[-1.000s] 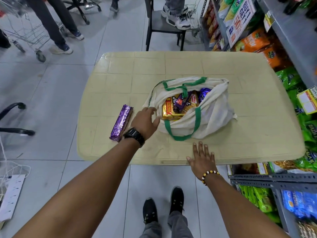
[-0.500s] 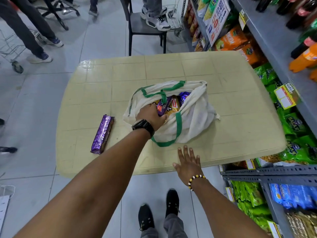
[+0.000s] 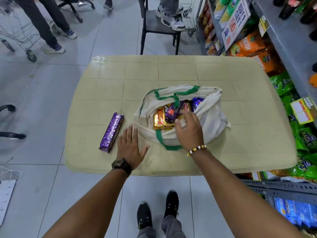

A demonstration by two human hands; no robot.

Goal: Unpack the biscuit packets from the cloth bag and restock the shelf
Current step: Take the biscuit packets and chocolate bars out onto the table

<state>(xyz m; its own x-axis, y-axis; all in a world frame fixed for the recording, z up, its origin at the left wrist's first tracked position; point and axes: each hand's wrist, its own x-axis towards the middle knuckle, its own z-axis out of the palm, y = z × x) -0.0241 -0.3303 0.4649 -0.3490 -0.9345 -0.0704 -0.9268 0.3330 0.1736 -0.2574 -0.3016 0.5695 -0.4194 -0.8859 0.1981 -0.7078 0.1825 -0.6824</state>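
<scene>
A white cloth bag [image 3: 212,117] with green handles lies open on the beige table [image 3: 188,71]. Inside it I see a gold biscuit packet [image 3: 160,120], a purple packet [image 3: 172,111] and a blue one [image 3: 197,103]. A long purple biscuit packet [image 3: 111,132] lies on the table left of the bag. My right hand [image 3: 188,129] reaches over the bag's mouth, fingers spread above the packets, holding nothing. My left hand [image 3: 131,146] rests flat on the table between the purple packet and the bag.
Store shelves [image 3: 281,42] full of snack bags line the right side. A black chair [image 3: 159,30] with someone's feet on it stands beyond the table. A person's legs [image 3: 46,24] and a trolley [image 3: 18,36] are at the far left.
My left hand has come out of the bag and now lies flat on the table. My right hand has left the table's front edge and moved over the bag's opening.
</scene>
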